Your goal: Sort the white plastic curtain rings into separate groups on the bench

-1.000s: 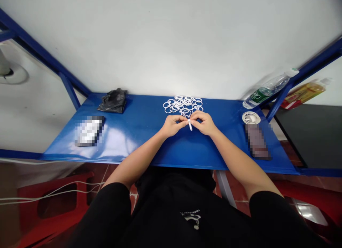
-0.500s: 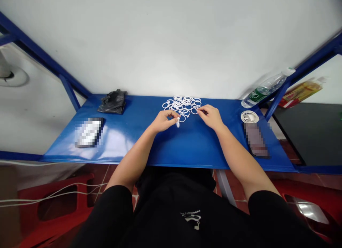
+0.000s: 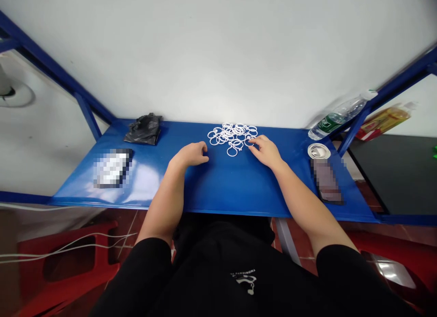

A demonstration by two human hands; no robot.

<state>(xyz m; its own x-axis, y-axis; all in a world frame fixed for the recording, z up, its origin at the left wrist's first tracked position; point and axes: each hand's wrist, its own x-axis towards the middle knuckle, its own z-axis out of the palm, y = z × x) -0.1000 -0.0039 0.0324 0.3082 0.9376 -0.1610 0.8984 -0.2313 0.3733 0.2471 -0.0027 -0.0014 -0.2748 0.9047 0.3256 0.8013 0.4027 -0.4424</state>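
Observation:
A loose pile of several thin white rings (image 3: 228, 134), each with a small nub, lies on the blue tabletop (image 3: 221, 189) near the wall. My left hand (image 3: 191, 155) is to the left of the pile, its fingers curled with a gap to the thumb, and no ring shows in it. At the pile's right edge is my right hand (image 3: 266, 152); thumb and forefinger are apart beside a white ring (image 3: 248, 144). Whether the fingertips touch that ring I cannot tell. One ring (image 3: 232, 151) lies at the front of the pile.
A crumpled black plastic bag (image 3: 145, 129) and a blurred-out dark-edged object (image 3: 114, 168) lie on the left. To the right are a leaning water bottle (image 3: 337, 116), a coiled white cable (image 3: 318, 151) and a blurred-out dark slab (image 3: 326, 180). Blue frame bars edge both sides.
My left hand has moved left, away from the pile; the white piece it pinched is no longer visible. My right thumb and forefinger have parted slightly near the same ring.

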